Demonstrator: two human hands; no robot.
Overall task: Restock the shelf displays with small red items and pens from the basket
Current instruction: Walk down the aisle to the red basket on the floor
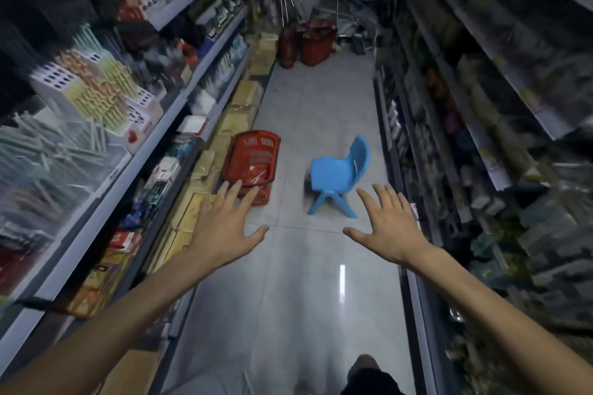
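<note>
A narrow shop aisle runs ahead over a pale tiled floor [305,112], with stocked shelves [154,125] on both sides. The red basket [252,160] sits on the floor against the left shelving, beside a blue chair [340,170]. Both hands reach forward with fingers spread wide, holding nothing. The left hand [224,228] is the nearer: the basket lies just ahead of its fingertips, long axis running up the aisle. The right hand [388,228] is out toward the chair. The basket's contents are too blurred to make out.
</note>
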